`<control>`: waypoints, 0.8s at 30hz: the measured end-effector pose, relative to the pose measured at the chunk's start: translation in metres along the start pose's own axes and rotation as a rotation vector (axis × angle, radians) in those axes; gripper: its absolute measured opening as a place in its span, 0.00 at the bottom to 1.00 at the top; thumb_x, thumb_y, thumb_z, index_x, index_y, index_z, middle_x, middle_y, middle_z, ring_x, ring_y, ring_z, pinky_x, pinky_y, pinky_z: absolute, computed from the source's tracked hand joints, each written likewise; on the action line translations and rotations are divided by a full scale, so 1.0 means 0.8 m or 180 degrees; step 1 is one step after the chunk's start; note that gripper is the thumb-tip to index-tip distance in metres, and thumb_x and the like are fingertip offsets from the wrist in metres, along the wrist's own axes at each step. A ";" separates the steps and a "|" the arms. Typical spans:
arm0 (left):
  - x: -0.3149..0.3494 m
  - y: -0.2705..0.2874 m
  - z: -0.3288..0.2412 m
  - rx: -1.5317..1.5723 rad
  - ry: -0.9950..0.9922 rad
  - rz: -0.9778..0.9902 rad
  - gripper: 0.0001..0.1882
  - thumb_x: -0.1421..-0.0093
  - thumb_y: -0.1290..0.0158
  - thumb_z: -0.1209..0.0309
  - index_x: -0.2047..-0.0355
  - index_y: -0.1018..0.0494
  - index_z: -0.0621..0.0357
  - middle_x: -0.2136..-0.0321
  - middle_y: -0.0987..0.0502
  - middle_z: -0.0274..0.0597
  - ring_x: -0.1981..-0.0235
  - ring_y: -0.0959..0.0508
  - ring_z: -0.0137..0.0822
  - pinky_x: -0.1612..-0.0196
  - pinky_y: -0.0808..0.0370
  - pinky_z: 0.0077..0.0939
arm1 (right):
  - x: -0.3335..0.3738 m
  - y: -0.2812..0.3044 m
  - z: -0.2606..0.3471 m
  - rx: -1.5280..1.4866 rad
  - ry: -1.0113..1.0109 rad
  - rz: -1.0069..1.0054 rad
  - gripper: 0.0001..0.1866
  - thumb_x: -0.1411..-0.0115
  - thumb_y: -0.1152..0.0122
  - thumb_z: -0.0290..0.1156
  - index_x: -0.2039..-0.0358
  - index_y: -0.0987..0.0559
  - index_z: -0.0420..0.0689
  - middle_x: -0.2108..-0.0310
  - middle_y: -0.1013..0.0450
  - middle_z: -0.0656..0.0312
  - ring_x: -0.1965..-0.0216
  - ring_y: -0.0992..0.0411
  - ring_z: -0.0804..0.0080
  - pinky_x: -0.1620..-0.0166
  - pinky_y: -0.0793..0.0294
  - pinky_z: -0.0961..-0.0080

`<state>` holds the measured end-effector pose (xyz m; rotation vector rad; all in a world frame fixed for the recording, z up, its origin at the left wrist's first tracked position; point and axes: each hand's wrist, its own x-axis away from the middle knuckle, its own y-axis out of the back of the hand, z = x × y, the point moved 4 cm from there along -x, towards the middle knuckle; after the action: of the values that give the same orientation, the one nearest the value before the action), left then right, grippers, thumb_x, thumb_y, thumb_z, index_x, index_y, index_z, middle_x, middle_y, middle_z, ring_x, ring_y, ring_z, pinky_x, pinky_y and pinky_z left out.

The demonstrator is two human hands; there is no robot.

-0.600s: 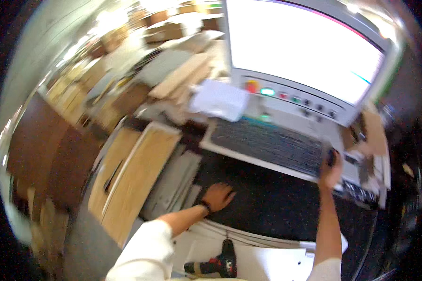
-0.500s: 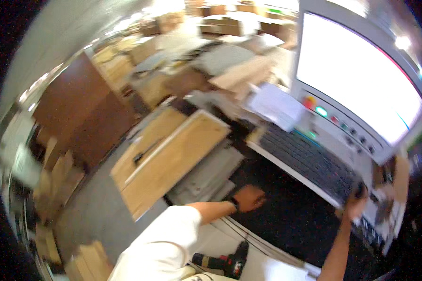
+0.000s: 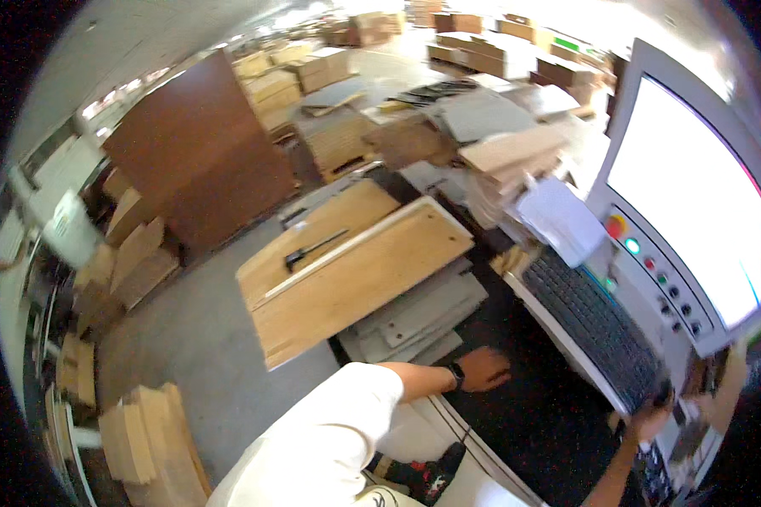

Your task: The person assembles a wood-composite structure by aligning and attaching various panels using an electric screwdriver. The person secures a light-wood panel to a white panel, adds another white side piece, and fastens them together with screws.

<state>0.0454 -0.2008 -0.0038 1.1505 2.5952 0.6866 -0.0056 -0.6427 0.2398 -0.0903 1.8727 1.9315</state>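
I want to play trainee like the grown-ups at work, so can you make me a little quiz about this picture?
1. Fill in the blank: The person's bare right hand is on a ____, beside the right end of the long black keyboard.

2. True or false: A thin black tool lies on a flat tan wooden board.

3. Pick one: Which colour glows on the small round lit button below the bright white screen?
A) blue
B) green
C) purple

Key:
1. small black computer mouse
2. True
3. B
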 end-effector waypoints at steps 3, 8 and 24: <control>0.053 0.085 0.058 -0.0150 0.0999 0.0152 0.15 0.34 0.49 0.60 0.60 0.24 0.59 0.60 0.22 0.53 0.55 0.24 0.54 0.50 0.29 0.50 | -0.078 -0.163 0.123 -0.0823 -0.0515 0.0067 0.20 0.39 0.40 0.25 0.45 0.23 0.37 0.50 0.21 0.49 0.48 0.23 0.57 0.43 0.27 0.64; 0.211 0.111 0.084 -0.1047 0.1530 -0.0819 0.13 0.34 0.48 0.61 0.60 0.24 0.57 0.61 0.21 0.50 0.56 0.23 0.54 0.50 0.28 0.49 | -0.095 -0.280 0.330 -0.1121 0.0182 0.0221 0.23 0.43 0.34 0.32 0.48 0.23 0.41 0.47 0.25 0.47 0.47 0.26 0.45 0.42 0.27 0.58; 0.013 0.361 0.021 -0.1618 0.0518 -0.2651 0.10 0.40 0.42 0.66 0.58 0.23 0.53 0.63 0.22 0.45 0.58 0.24 0.49 0.52 0.29 0.46 | -0.180 -0.292 0.467 -0.1454 0.0336 0.0048 0.22 0.43 0.34 0.31 0.47 0.22 0.43 0.43 0.27 0.52 0.45 0.26 0.50 0.42 0.26 0.61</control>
<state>0.2297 -0.0188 0.1257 -0.1480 2.4528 1.1292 0.3033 -0.3260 0.1007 -0.3233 1.4592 2.3705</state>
